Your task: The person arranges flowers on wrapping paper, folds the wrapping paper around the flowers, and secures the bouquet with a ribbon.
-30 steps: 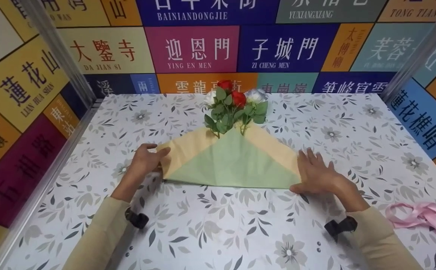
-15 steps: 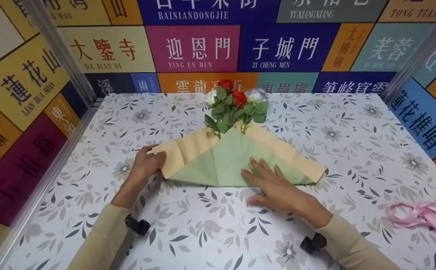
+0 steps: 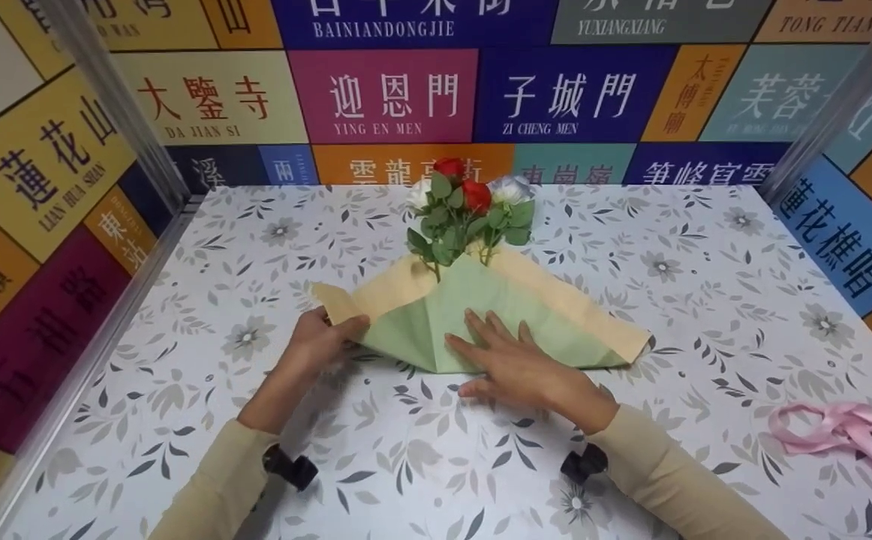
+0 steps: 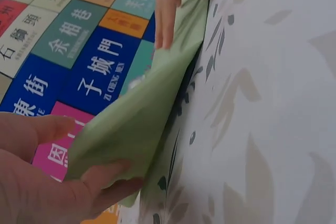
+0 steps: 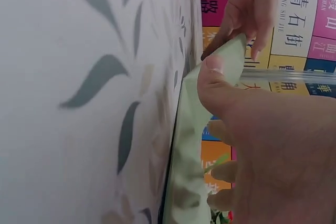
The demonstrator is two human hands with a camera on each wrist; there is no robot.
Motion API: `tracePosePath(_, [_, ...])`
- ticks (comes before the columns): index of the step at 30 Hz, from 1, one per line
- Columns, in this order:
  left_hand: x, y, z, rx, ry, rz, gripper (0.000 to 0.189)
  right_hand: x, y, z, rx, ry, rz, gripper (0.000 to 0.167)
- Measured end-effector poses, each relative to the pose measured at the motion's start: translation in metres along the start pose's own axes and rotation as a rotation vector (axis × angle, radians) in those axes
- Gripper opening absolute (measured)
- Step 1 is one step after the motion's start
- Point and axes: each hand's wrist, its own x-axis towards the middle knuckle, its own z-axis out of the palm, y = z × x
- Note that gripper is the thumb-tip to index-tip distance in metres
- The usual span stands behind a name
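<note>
1. Here's my left hand (image 3: 321,339), fingers curled in a pinch on the left end of the folded sheet of pale green and cream wrapping paper (image 3: 455,304), thumb on the near face; that end stands lifted off the tabletop, its cream corner tipped up past my knuckles.
2. And my right hand (image 3: 515,360), wide open, fingers spread across the green middle of the paper, touching it and gripping nothing; the thumb lies out by the lower edge.
3. The paper sits mid-tabletop, long fold toward me, green peak pointing away, cream bands sloping down both sides, the right end lying low.
4. Up at that peak, a bunch of red and whitish flowers with green leaves (image 3: 447,221), stems running down behind the green layer.
5. Off to the right, well apart from both hands, a loose heap of shiny pink ribbon (image 3: 852,435) on the white, leaf-and-flower-patterned tabletop (image 3: 376,495).
6. Beyond the far edge, a wall of coloured panels with lettering (image 3: 383,97).
</note>
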Motion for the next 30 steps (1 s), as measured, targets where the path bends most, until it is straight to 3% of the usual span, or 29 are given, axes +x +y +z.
tracePosePath(3, [-0.005,0.003,0.007,0.074,0.015,0.081,0.048,0.004,-0.006,0.0,-0.002,-0.041,0.006,0.078])
tracePosePath(7, [-0.013,0.012,0.015,0.085,0.065,0.185,0.038,0.008,-0.013,0.003,-0.009,-0.1,0.04,0.078])
tracePosePath(11, [-0.02,0.022,0.023,0.001,0.072,0.236,0.034,0.009,-0.016,0.004,-0.014,-0.102,0.064,0.08])
tracePosePath(17, [-0.026,0.029,0.04,-0.157,-0.031,0.25,0.049,-0.004,-0.011,-0.013,0.047,-0.047,0.059,0.08])
tracePosePath(20, [-0.027,0.03,0.047,-0.181,-0.061,0.28,0.053,-0.018,-0.009,-0.028,0.056,0.056,0.094,0.078])
tracePosePath(25, [-0.023,0.03,0.058,-0.233,-0.1,0.331,0.051,-0.036,-0.011,-0.043,0.039,0.325,0.152,0.075])
tracePosePath(28, [-0.018,0.031,0.066,-0.236,-0.113,0.347,0.051,-0.039,-0.012,-0.044,0.054,0.502,0.118,0.071])
tracePosePath(30, [-0.014,0.03,0.072,-0.218,-0.112,0.357,0.048,-0.038,-0.011,-0.043,0.06,0.611,0.051,0.067])
